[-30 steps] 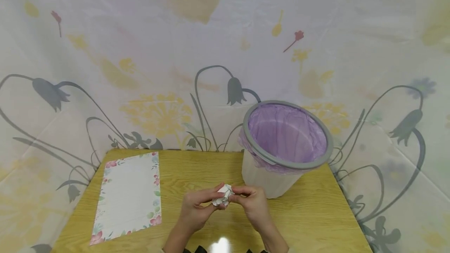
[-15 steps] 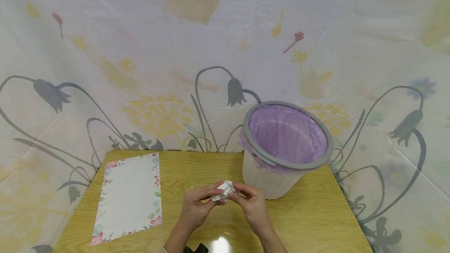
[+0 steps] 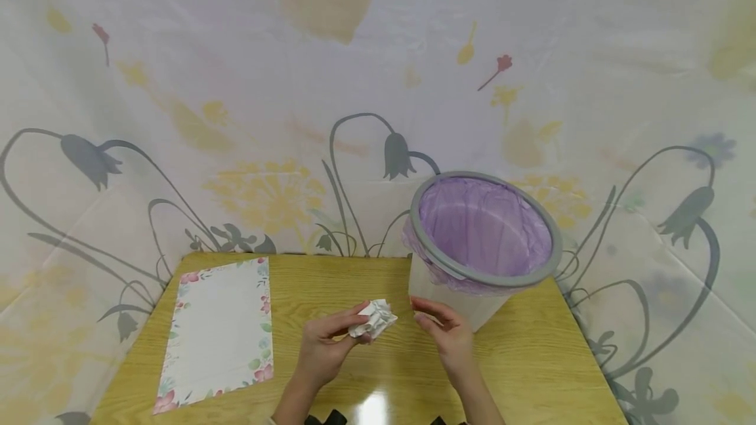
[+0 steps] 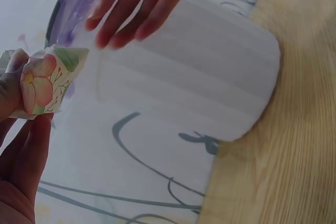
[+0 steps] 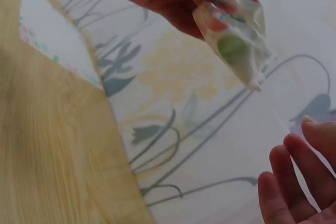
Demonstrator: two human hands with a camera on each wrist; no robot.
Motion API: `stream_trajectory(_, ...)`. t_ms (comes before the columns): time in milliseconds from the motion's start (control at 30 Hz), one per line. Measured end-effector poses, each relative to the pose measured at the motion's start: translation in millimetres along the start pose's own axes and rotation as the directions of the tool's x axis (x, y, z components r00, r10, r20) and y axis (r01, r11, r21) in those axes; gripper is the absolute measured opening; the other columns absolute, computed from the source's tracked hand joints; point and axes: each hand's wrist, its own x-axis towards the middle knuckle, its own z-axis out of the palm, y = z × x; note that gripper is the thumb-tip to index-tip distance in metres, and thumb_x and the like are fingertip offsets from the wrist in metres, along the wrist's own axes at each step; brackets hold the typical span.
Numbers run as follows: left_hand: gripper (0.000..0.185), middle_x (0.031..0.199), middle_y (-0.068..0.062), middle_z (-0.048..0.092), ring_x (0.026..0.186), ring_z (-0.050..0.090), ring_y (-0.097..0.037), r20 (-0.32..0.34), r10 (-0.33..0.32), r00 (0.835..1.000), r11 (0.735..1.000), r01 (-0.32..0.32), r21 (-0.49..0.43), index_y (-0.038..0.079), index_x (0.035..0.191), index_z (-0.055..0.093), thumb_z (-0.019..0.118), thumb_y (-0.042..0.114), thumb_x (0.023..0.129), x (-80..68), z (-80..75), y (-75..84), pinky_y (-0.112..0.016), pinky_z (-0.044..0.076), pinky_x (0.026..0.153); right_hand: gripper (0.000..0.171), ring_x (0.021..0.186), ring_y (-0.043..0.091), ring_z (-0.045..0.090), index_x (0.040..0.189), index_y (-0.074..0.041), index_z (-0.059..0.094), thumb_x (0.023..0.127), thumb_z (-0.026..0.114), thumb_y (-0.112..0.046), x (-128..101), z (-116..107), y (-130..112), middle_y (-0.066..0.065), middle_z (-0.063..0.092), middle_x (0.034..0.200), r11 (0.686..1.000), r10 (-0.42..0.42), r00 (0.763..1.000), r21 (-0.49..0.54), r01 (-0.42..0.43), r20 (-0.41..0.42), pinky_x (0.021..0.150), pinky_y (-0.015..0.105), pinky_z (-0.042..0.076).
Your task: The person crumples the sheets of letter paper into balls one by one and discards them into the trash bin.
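A crumpled sheet of paper (image 3: 378,319) is pinched between the thumb and fingers of my left hand (image 3: 326,345), above the middle of the table. Printed pink flowers and green leaves show on the crumpled paper (image 4: 44,85) in the left wrist view. My right hand (image 3: 453,340) is apart from it, a short way to the right, holding nothing. Its fingers are loosely extended in front of the bin's wall. The white bin (image 4: 210,72) stands behind that hand, with a grey rim and a purple liner (image 3: 481,228) inside.
On the left of the wooden table (image 3: 543,372) lies a flat white sheet (image 3: 218,333) with a floral border. A flower-printed curtain (image 3: 266,84) rises directly behind and along both sides of the table.
My right hand has let go of the crumpled paper and moved off to the right, towards the bin. The left hand keeps its hold on the paper, which now shows more of itself.
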Motion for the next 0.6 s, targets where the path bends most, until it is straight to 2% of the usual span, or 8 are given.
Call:
stream_trajectory(100,0.035,0.115,-0.03,0.065,0.105,0.068,-0.024,-0.009,0.0,1.0,1.0,0.0,0.014,-0.006,0.103,0.074,0.077,-0.02,0.071,-0.3,-1.6,0.9,-0.038,0.059,0.069,0.018,0.097,0.015,0.07,0.106,0.019,0.065,0.09,0.065,0.01,0.6,-18.4,-4.8,0.008,0.074,0.102,0.999,0.021,0.997,-0.039,-0.024,-0.074,0.084,0.027,0.057)
stream_trajectory(233,0.036,0.115,-0.028,0.065,0.106,0.068,-0.023,-0.016,-0.004,1.0,0.999,0.004,0.038,-0.005,0.104,0.075,0.077,-0.019,0.071,-0.7,-2.6,1.9,-0.036,0.059,0.072,0.014,0.08,0.014,0.071,0.102,0.019,0.065,0.091,0.064,0.01,-1.7,-42.2,-12.4,0.004,0.075,0.092,0.997,0.018,0.985,-0.066,-0.03,-0.17,0.07,0.024,0.057)
stream_trajectory(333,0.036,0.116,-0.028,0.065,0.107,0.067,-0.023,-0.017,-0.011,1.0,0.999,0.012,0.04,-0.005,0.105,0.074,0.077,-0.018,0.071,-0.7,-2.6,2.5,-0.036,0.059,0.073,0.011,0.071,0.013,0.069,0.1,0.018,0.065,0.092,0.062,0.013,-2.8,-62.2,-18.2,0.003,0.075,0.089,0.999,0.006,0.973,-0.044,-0.016,-0.232,0.063,0.023,0.055)
stream_trajectory(400,0.036,0.116,-0.028,0.065,0.107,0.067,-0.023,-0.015,-0.015,1.0,0.999,0.015,0.033,-0.005,0.105,0.074,0.077,-0.018,0.072,-0.5,-2.6,2.7,-0.037,0.059,0.072,0.011,0.07,0.013,0.069,0.099,0.015,0.067,0.092,0.059,0.015,-2.3,-77.2,-23.0,0.002,0.075,0.088,1.0,-0.006,0.964,-0.025,0.0,-0.266,0.063,0.022,0.054)
stream_trajectory(533,0.036,0.116,-0.029,0.065,0.106,0.068,-0.023,-0.01,-0.02,1.0,1.0,0.021,0.023,-0.005,0.106,0.074,0.077,-0.019,0.072,-0.6,-2.5,2.1,-0.037,0.059,0.069,0.016,0.072,0.013,0.07,0.097,0.013,0.07,0.091,0.057,0.019,3.9,-108.1,-36.3,0.004,0.076,0.086,0.998,-0.055,0.936,-0.025,0.05,-0.349,0.064,0.02,0.055)
stream_trajectory(600,0.036,0.116,-0.029,0.065,0.106,0.068,-0.023,-0.01,-0.025,1.0,0.999,0.025,0.027,-0.005,0.106,0.074,0.076,-0.019,0.072,-1.0,-2.6,1.7,-0.037,0.059,0.069,0.013,0.072,0.013,0.07,0.097,0.016,0.069,0.09,0.058,0.02,9.5,-122.6,-44.8,0.005,0.076,0.085,0.997,-0.083,0.91,-0.034,0.076,-0.407,0.064,0.019,0.055)
